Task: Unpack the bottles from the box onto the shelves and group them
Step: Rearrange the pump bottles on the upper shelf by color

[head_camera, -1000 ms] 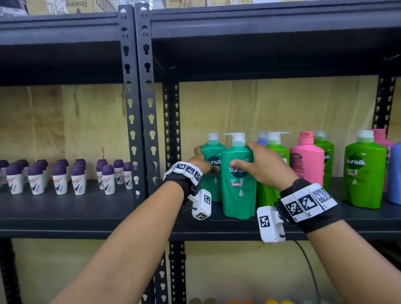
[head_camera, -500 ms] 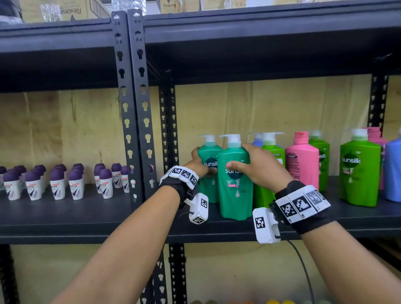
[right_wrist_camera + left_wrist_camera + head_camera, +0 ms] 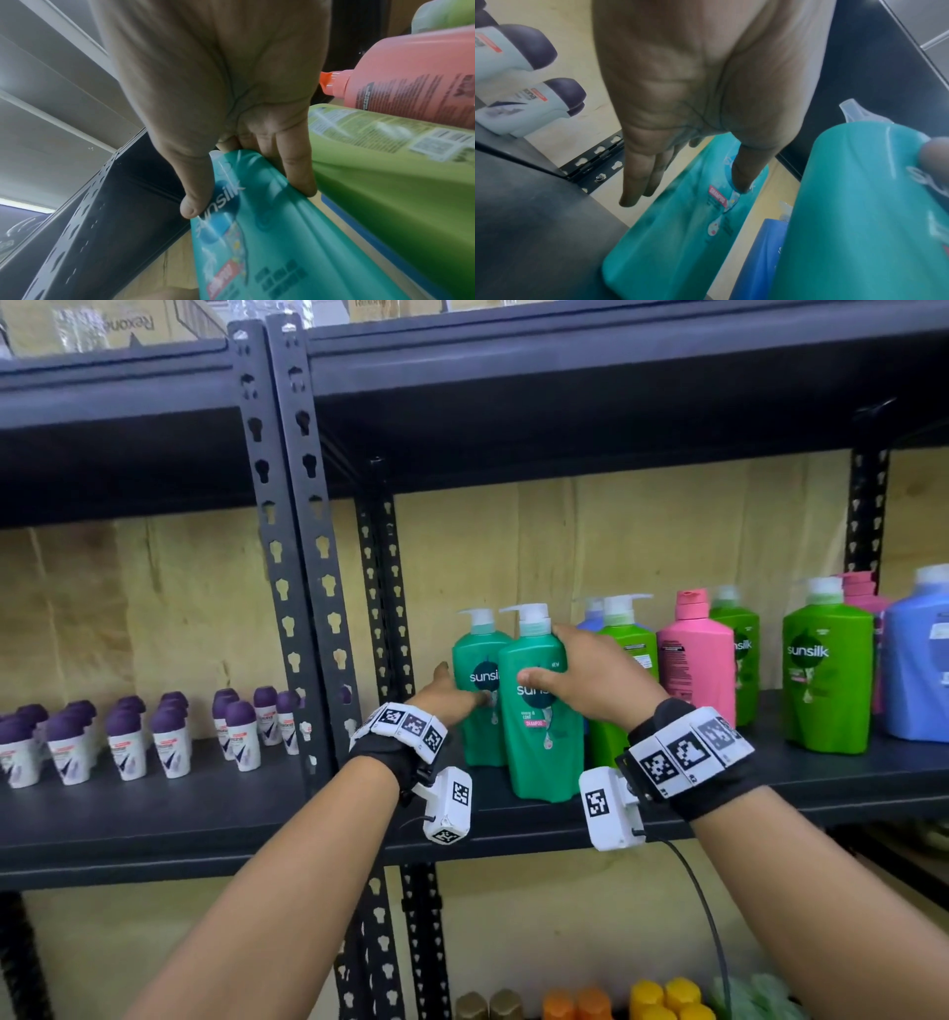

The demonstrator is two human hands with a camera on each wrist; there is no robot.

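Two teal Sunsilk pump bottles stand upright side by side at the left end of the dark shelf (image 3: 205, 814). My right hand (image 3: 544, 654) grips the front teal bottle (image 3: 544, 752) near its shoulder, thumb on the label and fingers round its right side; the right wrist view shows this hand (image 3: 246, 201) on the bottle (image 3: 270, 253). My left hand (image 3: 462, 688) is at the rear teal bottle (image 3: 472, 737). In the left wrist view this hand (image 3: 685, 194) has straight fingers lying along the bottle's (image 3: 680, 233) left side, and the thumb touches its label.
Right of the teal pair stand a light green bottle (image 3: 621, 639), a pink bottle (image 3: 696, 660), another green one (image 3: 827, 680) and a blue one (image 3: 919, 670). Several purple-capped roll-ons (image 3: 128, 742) fill the left bay, past the perforated post (image 3: 298, 557). Orange and yellow caps (image 3: 662, 994) show on the shelf below.
My left hand has loosened from the rear teal bottle and its fingers have straightened. The right hand keeps its grip on the front teal bottle.
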